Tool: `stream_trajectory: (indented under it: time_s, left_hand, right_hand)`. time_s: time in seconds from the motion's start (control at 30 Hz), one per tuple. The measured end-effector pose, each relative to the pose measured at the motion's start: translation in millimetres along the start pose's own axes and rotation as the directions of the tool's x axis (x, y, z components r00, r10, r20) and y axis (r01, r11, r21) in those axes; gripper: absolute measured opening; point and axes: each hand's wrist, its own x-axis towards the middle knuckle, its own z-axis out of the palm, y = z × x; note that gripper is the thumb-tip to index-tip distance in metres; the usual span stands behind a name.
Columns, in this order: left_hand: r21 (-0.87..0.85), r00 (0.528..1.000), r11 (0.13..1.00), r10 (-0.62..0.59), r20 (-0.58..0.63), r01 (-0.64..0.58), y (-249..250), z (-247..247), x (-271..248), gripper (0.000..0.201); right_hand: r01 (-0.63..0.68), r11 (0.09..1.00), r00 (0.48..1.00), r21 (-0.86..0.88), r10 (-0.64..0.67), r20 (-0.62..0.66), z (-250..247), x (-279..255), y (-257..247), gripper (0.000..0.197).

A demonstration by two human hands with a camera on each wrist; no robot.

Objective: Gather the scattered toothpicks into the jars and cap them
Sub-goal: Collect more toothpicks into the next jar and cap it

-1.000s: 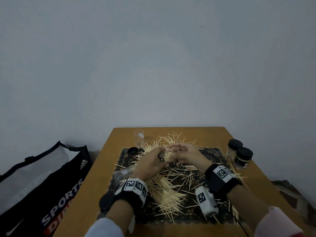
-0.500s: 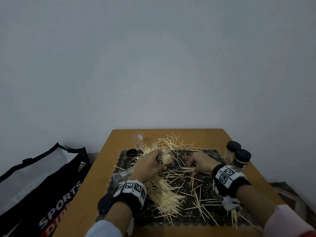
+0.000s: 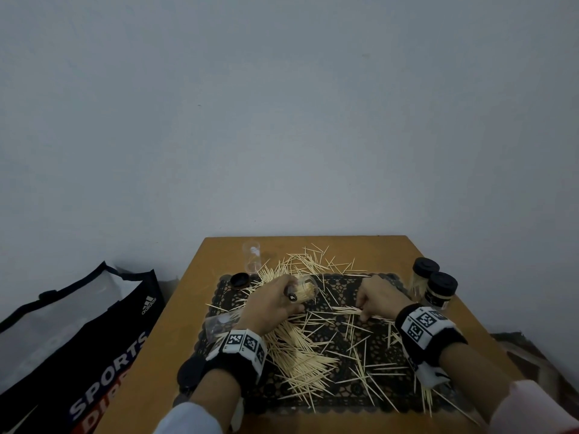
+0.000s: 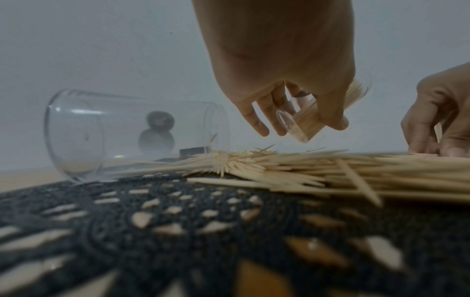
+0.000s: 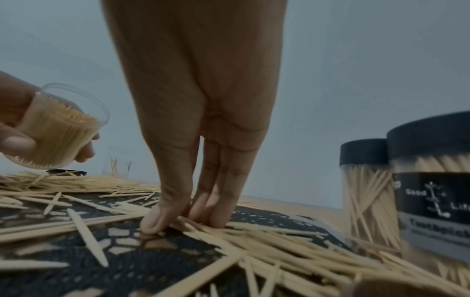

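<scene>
My left hand (image 3: pixel 282 297) grips a clear jar (image 3: pixel 305 291) packed with toothpicks, tilted with its open mouth to the right, just above the black lace mat (image 3: pixel 341 285). From the left wrist the jar (image 4: pixel 305 120) shows between thumb and fingers. My right hand (image 3: pixel 363 310) is down on the mat's right part. Its thumb and fingertips (image 5: pixel 216 217) pinch a small bunch of loose toothpicks (image 5: pixel 254 237) that lie flat. A thick pile of toothpicks (image 3: pixel 297 355) covers the mat's middle, and more are scattered at the back.
Two capped, filled jars (image 3: pixel 424 274) (image 3: pixel 441 291) stand at the table's right edge. An empty jar (image 3: pixel 252 256) stands at the back left, another (image 4: pixel 101 136) lies on its side by my left wrist. Black caps (image 3: pixel 239 279) (image 3: pixel 191 371) lie left. A sports bag (image 3: pixel 78 339) sits on the floor.
My right hand left the jar's mouth and went down to the right onto the mat, where it now closes on toothpicks. The left hand keeps the jar in much the same place.
</scene>
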Motion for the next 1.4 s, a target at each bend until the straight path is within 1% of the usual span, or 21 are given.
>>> stream_trajectory:
  time_s: [0.1, 0.2, 0.3, 0.4, 0.5, 0.63, 0.77, 0.83, 0.97, 1.1, 1.17, 1.3, 1.4]
  left_hand:
    - [-0.008, 1.0, 1.0, 0.0, 0.003, 0.0, 0.7, -0.1, -0.3, 0.051]
    - [-0.018, 1.0, 1.0, -0.005, 0.002, 0.005, 0.9, 0.1, -0.5, 0.05]
    - [-0.017, 1.0, 1.0, -0.007, 0.008, 0.007, 0.9, 0.3, -0.6, 0.05]
    - [-0.018, 1.0, 1.0, -0.007, 0.014, 0.008, 1.5, -0.6, -0.8, 0.05]
    - [-0.013, 1.0, 1.0, -0.015, 0.015, 0.015, 1.6, -0.3, -0.1, 0.052]
    - [-0.011, 0.999, 1.0, -0.029, 0.024, 0.029, 1.7, -0.6, 0.2, 0.053]
    - [-0.012, 0.999, 0.999, -0.032, 0.028, 0.033, 0.9, -0.9, 0.4, 0.054]
    - [-0.015, 0.999, 0.999, -0.033, 0.03, 0.034, 1.2, -1.1, 0.0, 0.053]
    - [-0.001, 0.999, 1.0, -0.028, 0.031, 0.028, 2.4, -1.6, -0.6, 0.052]
    - [0.008, 0.999, 1.0, -0.03, 0.03, 0.03, 3.6, -2.3, -1.3, 0.052]
    - [0.01, 0.999, 0.999, -0.035, 0.024, 0.035, 4.2, -3.0, -1.7, 0.052]
    - [0.007, 0.999, 0.999, -0.035, 0.031, 0.035, 4.1, -3.6, -1.0, 0.052]
    - [-0.013, 0.998, 0.999, -0.028, 0.047, 0.029, 4.4, -2.9, -0.5, 0.054]
  right_hand:
    - [0.026, 0.999, 1.0, -0.023, -0.026, -0.007, -3.2, -1.2, -2.7, 0.01]
    - [0.053, 0.996, 0.998, -0.071, -0.054, -0.012, -5.3, -1.1, -3.9, 0.006]
    - [0.066, 0.985, 0.997, -0.159, -0.071, -0.029, -3.6, -0.2, -4.9, 0.011]
    - [0.073, 0.964, 0.996, -0.257, -0.086, -0.038, -2.0, -1.9, -8.5, 0.01]
    - [0.079, 0.952, 0.994, -0.297, -0.098, -0.048, -3.0, -2.8, -8.9, 0.008]
    - [0.08, 0.979, 0.99, -0.19, -0.101, -0.101, -8.5, -0.1, -8.0, 0.006]
    - [0.125, 0.99, 0.981, -0.07, -0.134, -0.14, -19.0, 0.0, -16.0, 0.012]
    - [0.148, 0.988, 0.977, -0.043, -0.153, -0.152, -25.6, -0.7, -21.7, 0.012]
    - [0.173, 0.984, 0.972, -0.032, -0.176, -0.155, -36.1, -0.6, -30.7, 0.013]
    - [0.16, 0.987, 0.963, -0.022, -0.161, -0.216, -44.9, -1.7, -34.8, 0.01]
    - [0.162, 0.987, 0.963, -0.018, -0.162, -0.215, -47.9, -1.9, -35.5, 0.011]
    - [0.211, 0.977, 0.962, -0.042, -0.215, -0.168, -47.8, -1.6, -40.6, 0.011]
    - [0.25, 0.964, 0.946, -0.093, -0.264, -0.187, -46.6, -1.1, -48.6, 0.012]
